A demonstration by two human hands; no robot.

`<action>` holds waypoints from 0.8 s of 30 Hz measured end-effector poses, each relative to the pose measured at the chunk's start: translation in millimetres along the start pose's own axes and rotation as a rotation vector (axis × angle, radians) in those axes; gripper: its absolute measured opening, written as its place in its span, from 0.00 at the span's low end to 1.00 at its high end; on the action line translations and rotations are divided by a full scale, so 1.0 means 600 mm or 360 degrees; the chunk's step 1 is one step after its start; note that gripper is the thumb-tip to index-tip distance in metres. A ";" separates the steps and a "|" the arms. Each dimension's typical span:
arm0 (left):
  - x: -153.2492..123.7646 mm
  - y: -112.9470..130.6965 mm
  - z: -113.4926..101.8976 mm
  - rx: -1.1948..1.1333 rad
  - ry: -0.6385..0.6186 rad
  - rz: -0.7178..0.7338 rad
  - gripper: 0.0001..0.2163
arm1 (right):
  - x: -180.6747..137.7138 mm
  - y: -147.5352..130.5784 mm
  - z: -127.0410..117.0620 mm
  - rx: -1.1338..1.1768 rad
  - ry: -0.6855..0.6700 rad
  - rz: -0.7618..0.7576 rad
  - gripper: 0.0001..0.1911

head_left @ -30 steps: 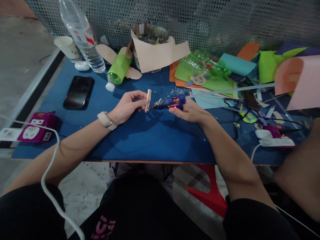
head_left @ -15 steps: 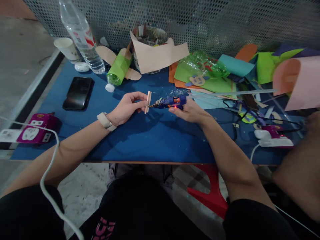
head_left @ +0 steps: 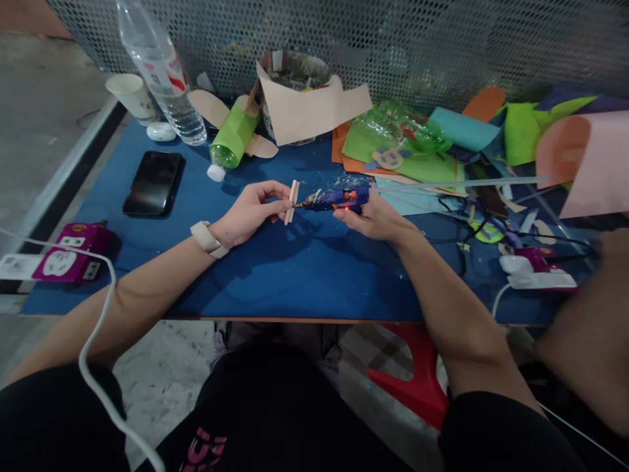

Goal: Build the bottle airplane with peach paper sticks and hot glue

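Between thumb and fingers, my left hand [head_left: 258, 208] pinches a small wooden clothespin [head_left: 293, 200], held upright over the table. My right hand [head_left: 376, 215] is wrapped round the handle of a blue hot glue gun [head_left: 334, 199] with a red light lit. Its nozzle points left and meets, or nearly meets, the middle of the clothespin; contact is too small to tell. A long clear glue stick [head_left: 457, 183] runs out of the gun's back to the right. Behind my left hand lies a green-wrapped bottle [head_left: 233, 137] with cardboard wings.
A black phone [head_left: 154, 183], a water bottle [head_left: 170, 85] and a paper cup [head_left: 130, 95] stand on the left. Purple power sockets [head_left: 69, 252] sit at both sides. Coloured paper [head_left: 464, 128] and scraps crowd the right, near another person's arm [head_left: 590, 328].
The glue gun and the clothespin have shifted very slightly to the right. Both grips stay the same.
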State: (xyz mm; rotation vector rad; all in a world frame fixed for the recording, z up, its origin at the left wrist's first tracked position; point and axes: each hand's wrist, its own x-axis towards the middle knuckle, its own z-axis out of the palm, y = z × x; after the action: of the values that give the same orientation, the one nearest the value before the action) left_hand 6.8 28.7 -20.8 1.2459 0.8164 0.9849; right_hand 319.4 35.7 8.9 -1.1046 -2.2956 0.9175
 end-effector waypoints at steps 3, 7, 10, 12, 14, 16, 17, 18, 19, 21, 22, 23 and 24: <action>0.000 0.001 0.000 0.0012 -0.0021 0.0009 0.10 | -0.002 0.003 0.002 0.0063 0.0026 0.0051 0.32; -0.001 0.006 0.000 0.0042 -0.0031 -0.0003 0.11 | -0.004 0.006 0.003 0.0117 0.0044 0.0083 0.37; -0.003 0.009 0.001 0.0054 -0.0035 -0.0022 0.12 | -0.005 0.005 0.004 0.0133 0.0064 0.0088 0.40; -0.003 0.010 0.002 0.0055 -0.0037 -0.0024 0.12 | -0.004 0.004 0.004 0.0136 0.0080 0.0091 0.41; -0.003 0.009 0.003 0.0057 -0.0037 -0.0026 0.13 | -0.004 0.004 0.003 0.0138 0.0093 0.0095 0.42; -0.003 0.009 0.004 0.0059 -0.0032 -0.0030 0.13 | -0.003 0.004 0.002 0.0148 0.0099 0.0107 0.42; -0.003 0.009 0.005 0.0060 -0.0028 -0.0032 0.13 | -0.002 0.005 0.001 0.0156 0.0097 0.0114 0.41; -0.003 0.009 0.005 0.0061 -0.0025 -0.0033 0.13 | -0.002 0.005 0.001 0.0166 0.0097 0.0121 0.41; -0.003 0.010 0.005 0.0064 -0.0025 -0.0034 0.13 | -0.002 0.006 0.002 0.0179 0.0095 0.0128 0.41; -0.003 0.010 0.005 0.0074 -0.0023 -0.0034 0.12 | -0.002 0.009 0.003 0.0213 0.0113 0.0136 0.41; -0.003 0.011 0.005 0.0083 -0.0023 -0.0034 0.12 | -0.002 0.010 0.004 0.0231 0.0125 0.0139 0.41; -0.004 0.011 0.005 0.0095 -0.0023 -0.0035 0.11 | -0.003 0.011 0.005 0.0246 0.0137 0.0143 0.41; -0.004 0.012 0.005 0.0107 -0.0023 -0.0035 0.10 | -0.003 0.012 0.005 0.0254 0.0145 0.0149 0.40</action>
State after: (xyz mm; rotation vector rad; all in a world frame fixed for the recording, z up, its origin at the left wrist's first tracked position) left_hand 7.5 25.6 -13.3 1.2972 0.8564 0.9362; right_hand 322.2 36.5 1.3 -1.1674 -2.0738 1.0442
